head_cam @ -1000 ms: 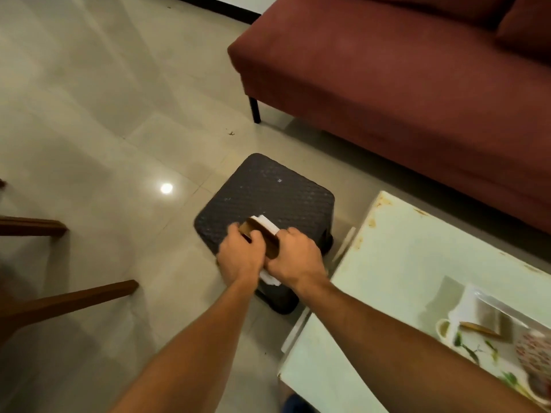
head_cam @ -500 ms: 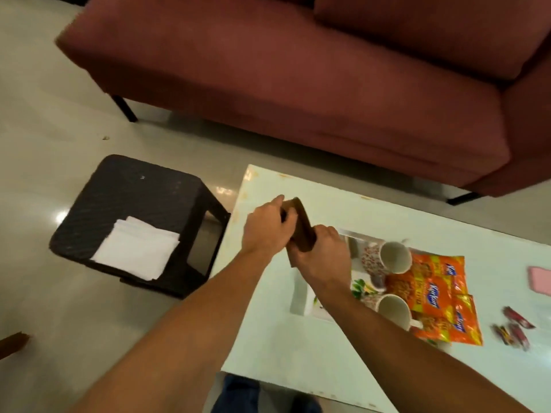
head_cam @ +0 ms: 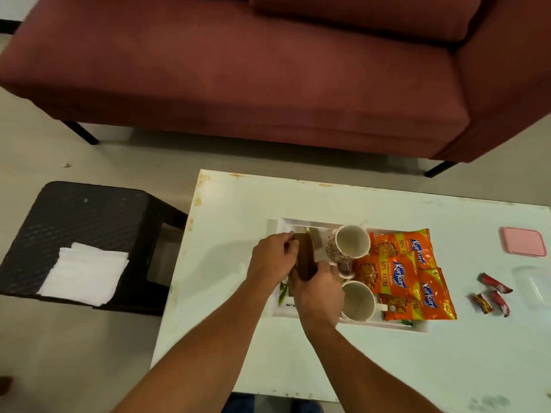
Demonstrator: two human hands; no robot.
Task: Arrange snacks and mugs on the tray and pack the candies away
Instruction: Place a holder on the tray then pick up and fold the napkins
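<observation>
Both hands grip a brown wooden holder (head_cam: 305, 259) held upright over the left end of the white tray (head_cam: 298, 223). My left hand (head_cam: 272, 260) clasps its far side, my right hand (head_cam: 317, 289) its near side. On the tray lie a patterned mug (head_cam: 350, 242) on its side, a white mug (head_cam: 357, 301), and three orange snack packets (head_cam: 408, 272). Three red-wrapped candies (head_cam: 492, 296) lie on the white table (head_cam: 238, 204) to the right. A clear plastic container (head_cam: 533, 289) and its pink lid (head_cam: 523, 241) sit at the far right.
A dark woven stool (head_cam: 83, 216) stands left of the table with a stack of white napkins (head_cam: 85, 272) on it. A maroon sofa (head_cam: 238, 70) runs along the far side. Grey tiled floor surrounds the furniture.
My view and both hands swung right from the stool to the tray. The napkins stayed on the stool, and the brown holder travelled with my hands and came down over the tray.
</observation>
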